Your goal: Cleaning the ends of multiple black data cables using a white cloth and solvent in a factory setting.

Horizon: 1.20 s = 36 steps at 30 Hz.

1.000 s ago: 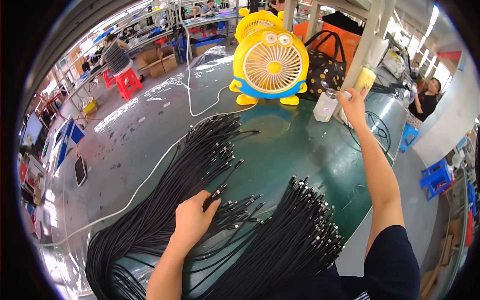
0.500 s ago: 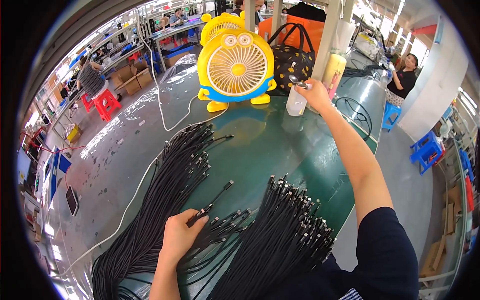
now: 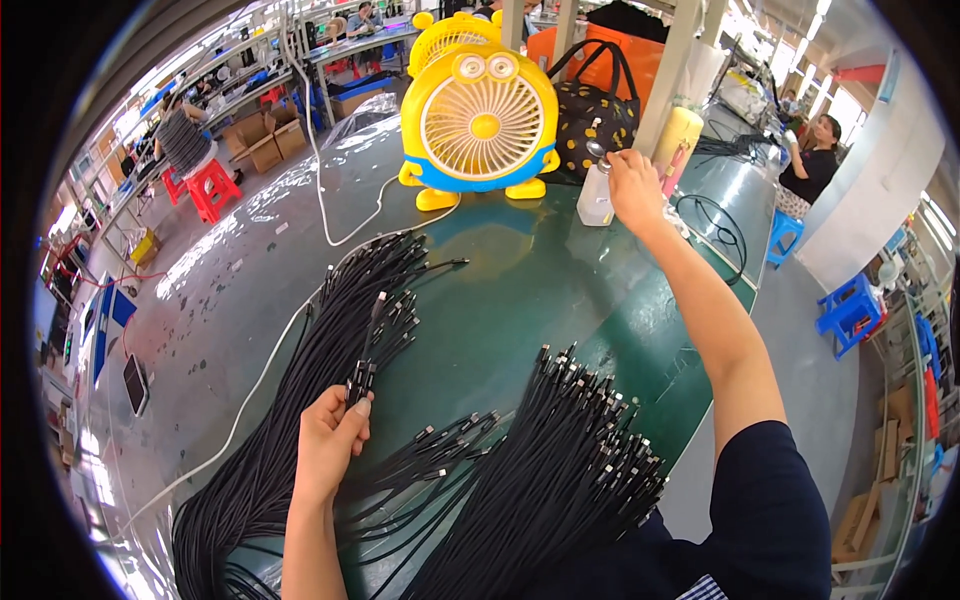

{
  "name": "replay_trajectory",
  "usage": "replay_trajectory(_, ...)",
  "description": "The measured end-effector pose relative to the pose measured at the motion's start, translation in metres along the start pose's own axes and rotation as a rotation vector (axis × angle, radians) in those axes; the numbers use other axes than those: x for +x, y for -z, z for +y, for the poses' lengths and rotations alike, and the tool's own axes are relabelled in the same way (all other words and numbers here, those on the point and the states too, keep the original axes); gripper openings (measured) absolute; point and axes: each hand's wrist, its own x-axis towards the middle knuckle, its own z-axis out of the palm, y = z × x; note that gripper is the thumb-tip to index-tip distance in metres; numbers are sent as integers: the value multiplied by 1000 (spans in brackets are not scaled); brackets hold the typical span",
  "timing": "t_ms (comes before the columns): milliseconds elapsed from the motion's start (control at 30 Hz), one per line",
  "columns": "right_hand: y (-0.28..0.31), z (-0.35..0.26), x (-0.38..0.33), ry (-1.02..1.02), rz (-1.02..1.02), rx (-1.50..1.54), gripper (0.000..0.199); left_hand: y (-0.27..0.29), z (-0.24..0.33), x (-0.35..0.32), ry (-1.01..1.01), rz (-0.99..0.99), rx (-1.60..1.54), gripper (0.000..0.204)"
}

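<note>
My left hand is closed round a few black cables, whose connector ends stick up past the thumb; one reaches higher than the others. To its left lies a long bundle of black cables. A second thick cable bundle, its metal-tipped plugs fanned out, is to the right, with a smaller loose group between. My right arm stretches forward, and my right hand has its fingers curled at the top of a translucent white bottle with a round metal lid. The hand partly hides the bottle.
A yellow and blue cartoon-shaped fan stands at the back of the green table. Beside it are a dotted black bag and a yellow cylinder. A white cord crosses the left side; a phone lies farther left.
My left hand has moved left, away from the small loose group, and its cable ends now point upward. The fingers of my right hand have shifted at the bottle's top.
</note>
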Motion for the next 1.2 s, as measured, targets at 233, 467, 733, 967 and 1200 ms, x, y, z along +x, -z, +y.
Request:
replay_trajectory(233,31,10,17,183,83,102,16,-1,18,4,-15,-77,-151,28)
replay_trajectory(467,88,-201,-34,-184,-768,1207,11,16,6,-1,38,-107,-295,25)
replay_trajectory(733,131,-290,-57,-170,-1010,1732,14,6,5,-3,-60,-163,-179,24)
replay_trajectory(967,126,-296,-49,-159,-1197,1651,9,7,8,-7,-77,-139,-104,23)
replay_trajectory(1200,129,-297,-54,27,-1048,1459,13,13,5,-3,33,-195,-337,27)
